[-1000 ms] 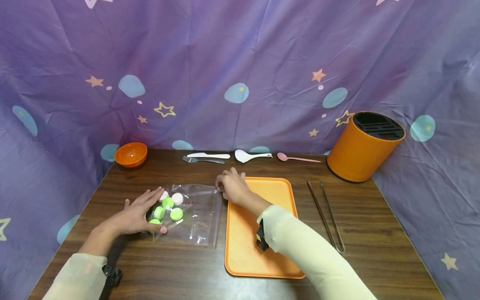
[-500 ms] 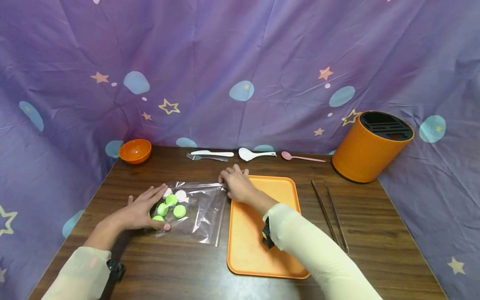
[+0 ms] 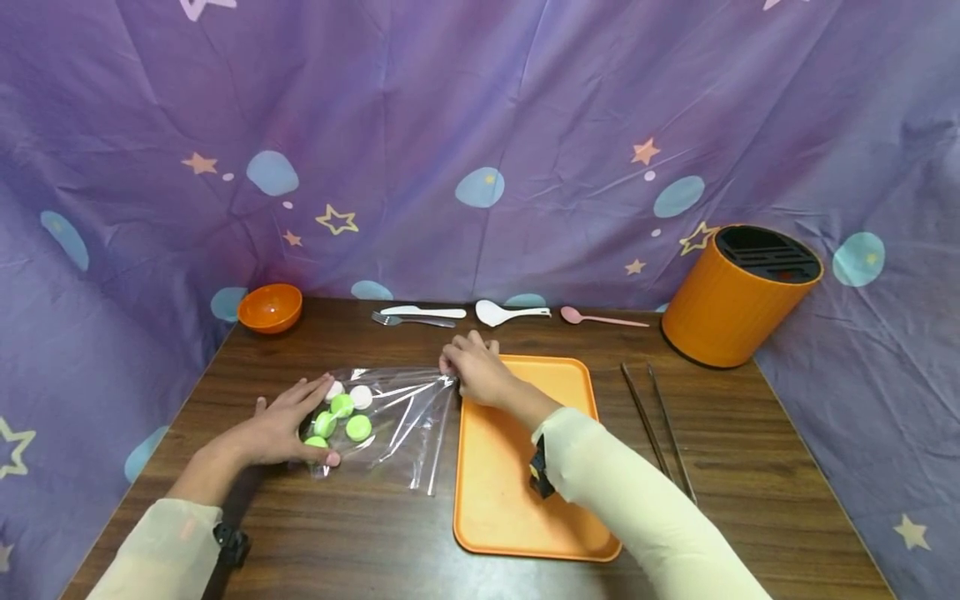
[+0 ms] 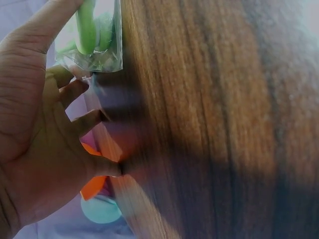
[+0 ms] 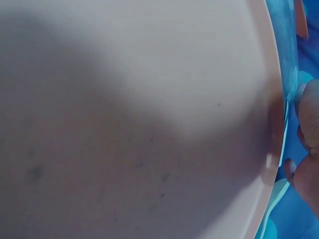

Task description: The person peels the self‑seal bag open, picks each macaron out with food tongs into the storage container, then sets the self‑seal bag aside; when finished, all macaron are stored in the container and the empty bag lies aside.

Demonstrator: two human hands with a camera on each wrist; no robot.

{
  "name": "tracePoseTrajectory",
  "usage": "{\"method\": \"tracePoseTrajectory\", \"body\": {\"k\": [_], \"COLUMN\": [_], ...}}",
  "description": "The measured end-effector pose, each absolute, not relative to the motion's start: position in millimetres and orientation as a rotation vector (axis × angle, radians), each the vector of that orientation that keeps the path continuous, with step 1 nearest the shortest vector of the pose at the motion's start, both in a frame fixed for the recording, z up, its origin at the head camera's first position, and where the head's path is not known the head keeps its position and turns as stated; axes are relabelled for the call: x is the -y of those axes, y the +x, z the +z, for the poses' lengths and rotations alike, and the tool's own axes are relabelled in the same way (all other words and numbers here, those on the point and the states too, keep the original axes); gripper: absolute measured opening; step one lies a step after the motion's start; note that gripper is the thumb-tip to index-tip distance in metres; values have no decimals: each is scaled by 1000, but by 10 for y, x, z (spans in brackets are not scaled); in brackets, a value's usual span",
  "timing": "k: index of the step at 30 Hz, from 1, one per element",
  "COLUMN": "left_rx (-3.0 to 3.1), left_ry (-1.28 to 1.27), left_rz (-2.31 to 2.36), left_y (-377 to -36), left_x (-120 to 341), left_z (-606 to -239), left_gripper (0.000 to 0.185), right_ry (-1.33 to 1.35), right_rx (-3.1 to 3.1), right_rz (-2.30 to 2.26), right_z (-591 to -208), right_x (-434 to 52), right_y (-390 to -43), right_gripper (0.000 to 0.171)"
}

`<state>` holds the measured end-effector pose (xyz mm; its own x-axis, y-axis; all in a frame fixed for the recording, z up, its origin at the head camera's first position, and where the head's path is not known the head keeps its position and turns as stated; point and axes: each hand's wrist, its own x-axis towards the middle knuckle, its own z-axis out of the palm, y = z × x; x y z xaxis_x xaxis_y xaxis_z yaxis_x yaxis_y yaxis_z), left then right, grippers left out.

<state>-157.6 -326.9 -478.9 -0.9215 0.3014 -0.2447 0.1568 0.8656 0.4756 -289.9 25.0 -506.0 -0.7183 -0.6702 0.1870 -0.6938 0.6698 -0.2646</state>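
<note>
When viewed from the head, found a wood-grain table (image 3: 352, 542) with working room on the near side. Noted an orange tray (image 3: 517, 517) just right of a clear plastic bag (image 3: 405, 433), with a narrow strip of table between near corners. Observed the left hand (image 3: 277, 429) palm down, spread wide at the bag's left end. Observed the right hand (image 3: 480, 372) at the tray's far left corner, curled and pinching the bag's far right corner. Counted four green and two white macarons (image 3: 358, 427) inside the bag.
</note>
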Motion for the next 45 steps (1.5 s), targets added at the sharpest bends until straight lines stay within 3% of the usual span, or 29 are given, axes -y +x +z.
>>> {"method": "tracePoseTrajectory", "body": {"k": [4,10,16,23,32,38,45], "left_rx": [-2725,-2741,-2727,-2697,-2714,-2736,-2737], "left_ry": [338,364,346,320,319,333,346], "left_rz": [635,622,628,626,610,596,599], "left_y": [-1567,-1573,-1564,-1587,-1582,-1566,-1574], "left_x": [3259,3253,3229,3255,3274,3259,3236], "left_z": [-4775,-4766,-4744,-4754,-4768,-4767,-4755], "left_gripper": [132,133,133,133,133,134,134], "right_ry": [1173,1270,1424,1461,1549,1606,1675], "right_rx": [2777,2748,2689,2680,2663,2674,2716], "right_rz": [522,571,517,428,425,401,357], "right_z": [-5064,-5056,-4990,-4982,-4869,-4828,-4781], "right_x": [-317,-363,-297,-228,-395,-337,-153], "right_y": [-2899,-2914,-2878,-2834,-2837,-2757,-2613], "right_gripper": [38,12,22,10,28,15,17]}}
